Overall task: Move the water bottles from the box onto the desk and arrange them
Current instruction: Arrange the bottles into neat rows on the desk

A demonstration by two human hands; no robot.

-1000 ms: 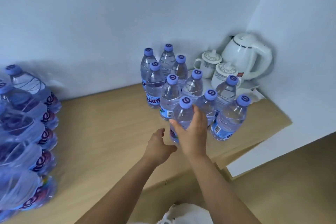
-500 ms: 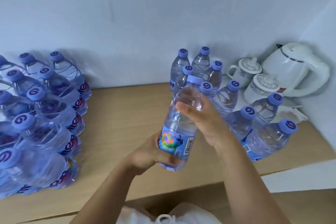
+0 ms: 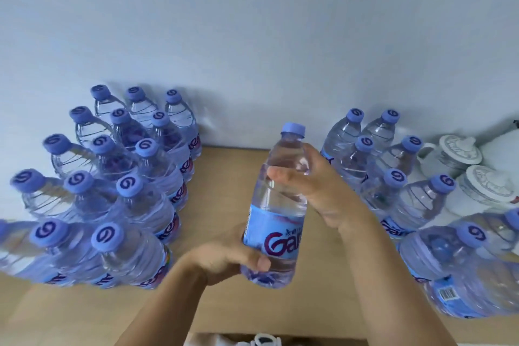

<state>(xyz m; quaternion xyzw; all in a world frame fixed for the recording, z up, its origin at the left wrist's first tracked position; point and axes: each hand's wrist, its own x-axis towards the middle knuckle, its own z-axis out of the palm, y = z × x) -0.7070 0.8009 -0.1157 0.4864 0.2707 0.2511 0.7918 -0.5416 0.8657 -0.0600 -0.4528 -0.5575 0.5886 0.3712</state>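
Observation:
Both my hands hold one clear water bottle (image 3: 276, 206) with a purple cap and blue label, upright above the middle of the wooden desk (image 3: 224, 166). My left hand (image 3: 224, 257) grips its base from the left. My right hand (image 3: 317, 191) grips its upper body from the right. A shrink-wrapped pack of several bottles (image 3: 112, 191) stands on the desk at the left. Several loose bottles (image 3: 393, 185) stand grouped at the right.
Two white lidded cups (image 3: 455, 153) stand at the back right by the wall, next to a white kettle (image 3: 502, 149) cut off by the frame edge. The white wall (image 3: 252, 36) runs along the desk's back. A strip of bare desk lies between the two bottle groups.
I have taken a bottle in both hands from the right group and carried it left to mid-desk. Its label has turned, and my view has swung left.

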